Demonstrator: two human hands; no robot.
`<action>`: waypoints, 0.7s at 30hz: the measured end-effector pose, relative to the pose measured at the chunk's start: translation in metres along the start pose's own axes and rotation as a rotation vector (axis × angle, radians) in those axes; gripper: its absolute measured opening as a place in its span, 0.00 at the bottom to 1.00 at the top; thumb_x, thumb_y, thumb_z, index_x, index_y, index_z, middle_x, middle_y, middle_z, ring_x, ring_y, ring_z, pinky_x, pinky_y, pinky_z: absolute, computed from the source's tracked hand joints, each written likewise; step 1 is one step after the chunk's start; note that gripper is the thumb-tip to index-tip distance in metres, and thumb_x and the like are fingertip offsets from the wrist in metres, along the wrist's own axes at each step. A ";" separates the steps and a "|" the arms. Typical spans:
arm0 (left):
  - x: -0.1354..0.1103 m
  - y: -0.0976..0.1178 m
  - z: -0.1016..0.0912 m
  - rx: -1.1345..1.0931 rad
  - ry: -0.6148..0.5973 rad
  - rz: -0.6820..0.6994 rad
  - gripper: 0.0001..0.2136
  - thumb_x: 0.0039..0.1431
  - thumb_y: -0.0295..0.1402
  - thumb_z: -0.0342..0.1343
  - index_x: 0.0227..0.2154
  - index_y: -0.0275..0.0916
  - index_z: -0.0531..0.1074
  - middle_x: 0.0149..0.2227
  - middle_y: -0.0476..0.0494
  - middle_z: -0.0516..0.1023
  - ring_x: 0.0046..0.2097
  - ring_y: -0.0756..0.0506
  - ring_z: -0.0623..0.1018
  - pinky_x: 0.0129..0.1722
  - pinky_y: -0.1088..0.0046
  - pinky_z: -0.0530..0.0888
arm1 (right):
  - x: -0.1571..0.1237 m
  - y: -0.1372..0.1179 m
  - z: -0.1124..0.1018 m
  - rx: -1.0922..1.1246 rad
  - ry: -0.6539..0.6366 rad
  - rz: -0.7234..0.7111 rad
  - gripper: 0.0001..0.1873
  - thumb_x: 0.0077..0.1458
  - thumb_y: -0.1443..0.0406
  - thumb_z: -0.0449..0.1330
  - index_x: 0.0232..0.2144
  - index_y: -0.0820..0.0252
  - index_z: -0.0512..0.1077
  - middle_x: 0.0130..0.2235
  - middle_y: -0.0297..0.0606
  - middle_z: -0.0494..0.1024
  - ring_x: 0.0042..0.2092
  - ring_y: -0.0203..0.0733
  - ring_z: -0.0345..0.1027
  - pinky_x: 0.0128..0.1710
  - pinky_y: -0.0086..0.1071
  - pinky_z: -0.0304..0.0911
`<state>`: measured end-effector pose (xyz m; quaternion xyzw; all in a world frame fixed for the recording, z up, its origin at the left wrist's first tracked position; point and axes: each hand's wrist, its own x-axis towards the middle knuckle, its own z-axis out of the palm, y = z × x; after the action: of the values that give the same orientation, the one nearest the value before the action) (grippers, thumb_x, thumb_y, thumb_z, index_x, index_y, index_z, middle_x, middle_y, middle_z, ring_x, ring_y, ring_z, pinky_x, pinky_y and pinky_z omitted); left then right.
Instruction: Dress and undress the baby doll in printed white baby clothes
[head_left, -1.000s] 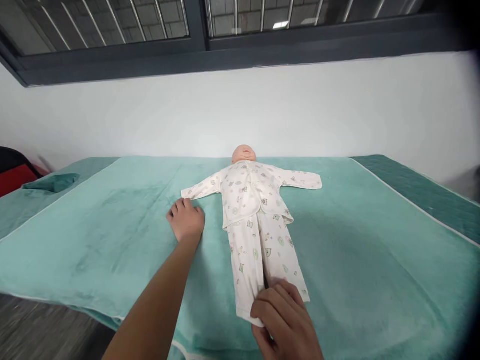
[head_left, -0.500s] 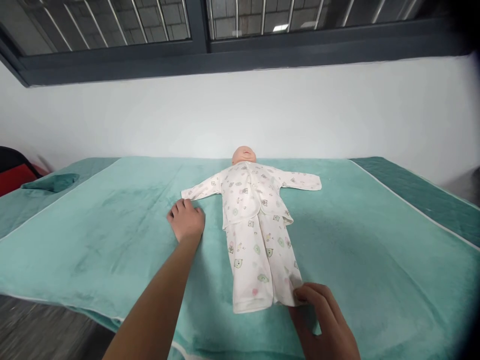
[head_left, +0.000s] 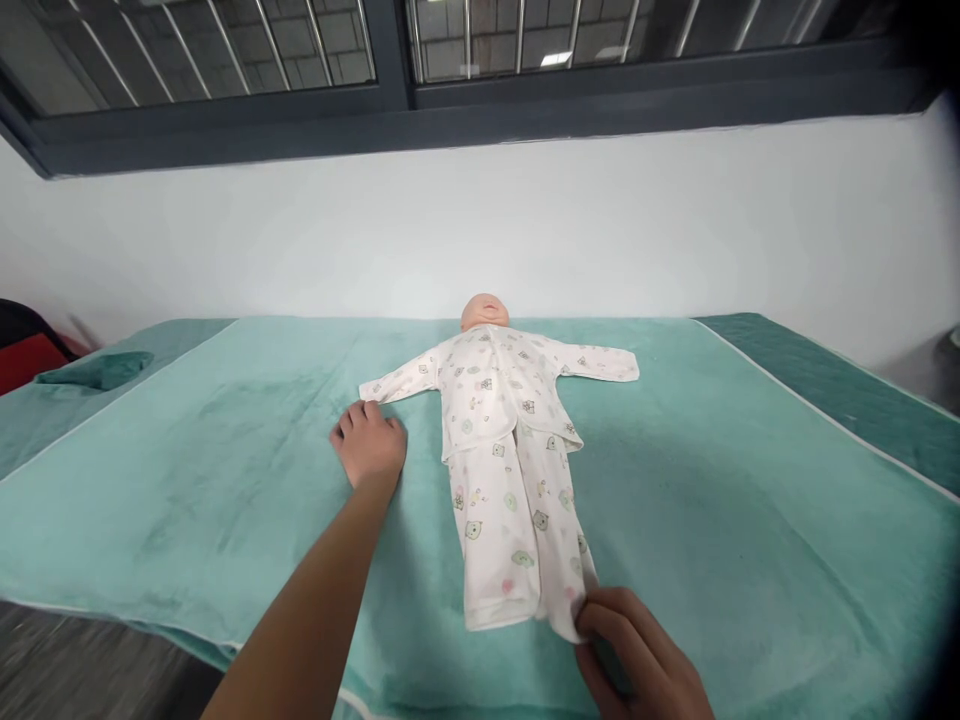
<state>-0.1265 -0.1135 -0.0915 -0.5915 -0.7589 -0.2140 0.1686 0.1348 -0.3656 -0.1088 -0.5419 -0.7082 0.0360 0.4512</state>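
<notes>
A baby doll (head_left: 485,312) lies on its back on a teal blanket (head_left: 187,470), dressed in a white printed top (head_left: 499,390) and matching trousers (head_left: 514,535). My left hand (head_left: 369,445) rests on the blanket with its fingers curled under, just below the doll's left-side sleeve cuff. My right hand (head_left: 637,660) pinches the hem of the right trouser leg near the blanket's front edge. Both trouser legs lie flat and close together.
A darker green cover (head_left: 840,395) shows under the blanket at the right. A folded dark green cloth (head_left: 94,370) lies at the far left, beside something red and black (head_left: 26,350). A white wall and a barred window stand behind.
My right hand slid from the inner trouser legs to the right leg's hem, then drew slightly nearer me. The trouser legs now lie flatter. My left hand has stayed put.
</notes>
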 end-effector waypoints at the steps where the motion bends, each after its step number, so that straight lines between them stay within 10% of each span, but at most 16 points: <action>1: 0.000 0.000 0.000 0.002 0.002 -0.002 0.17 0.59 0.30 0.44 0.50 0.35 0.68 0.53 0.32 0.71 0.55 0.34 0.68 0.54 0.54 0.61 | 0.001 0.004 -0.002 -0.002 -0.035 -0.015 0.03 0.60 0.67 0.57 0.36 0.54 0.70 0.36 0.37 0.77 0.35 0.37 0.74 0.33 0.25 0.71; 6: 0.000 0.000 0.002 0.007 0.008 -0.001 0.17 0.59 0.30 0.45 0.50 0.35 0.68 0.53 0.32 0.71 0.55 0.34 0.68 0.54 0.54 0.61 | 0.027 0.015 -0.032 0.125 -0.244 -0.029 0.04 0.60 0.61 0.60 0.34 0.53 0.72 0.35 0.35 0.77 0.35 0.38 0.74 0.34 0.26 0.70; 9: 0.000 0.000 0.002 0.006 0.004 0.003 0.17 0.59 0.31 0.45 0.50 0.35 0.68 0.53 0.32 0.71 0.55 0.34 0.67 0.54 0.54 0.61 | 0.068 0.031 -0.035 0.129 -0.093 0.207 0.09 0.63 0.59 0.55 0.33 0.55 0.71 0.34 0.35 0.77 0.34 0.39 0.72 0.33 0.28 0.67; 14: 0.002 0.002 -0.001 -0.009 -0.002 -0.023 0.18 0.59 0.31 0.45 0.50 0.35 0.68 0.52 0.32 0.72 0.55 0.34 0.68 0.54 0.54 0.61 | 0.169 0.086 0.011 0.079 0.068 0.598 0.15 0.59 0.53 0.56 0.35 0.59 0.71 0.39 0.41 0.78 0.40 0.43 0.71 0.39 0.33 0.64; 21: 0.003 0.001 -0.001 -0.024 -0.006 -0.025 0.19 0.59 0.31 0.45 0.52 0.36 0.67 0.55 0.33 0.71 0.56 0.35 0.68 0.55 0.54 0.61 | 0.201 0.101 0.056 0.004 -0.001 0.486 0.15 0.62 0.61 0.51 0.41 0.65 0.72 0.46 0.50 0.75 0.48 0.47 0.66 0.49 0.38 0.59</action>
<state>-0.1265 -0.1114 -0.0887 -0.5844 -0.7642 -0.2235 0.1563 0.1696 -0.1385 -0.0759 -0.6954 -0.5573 0.1451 0.4299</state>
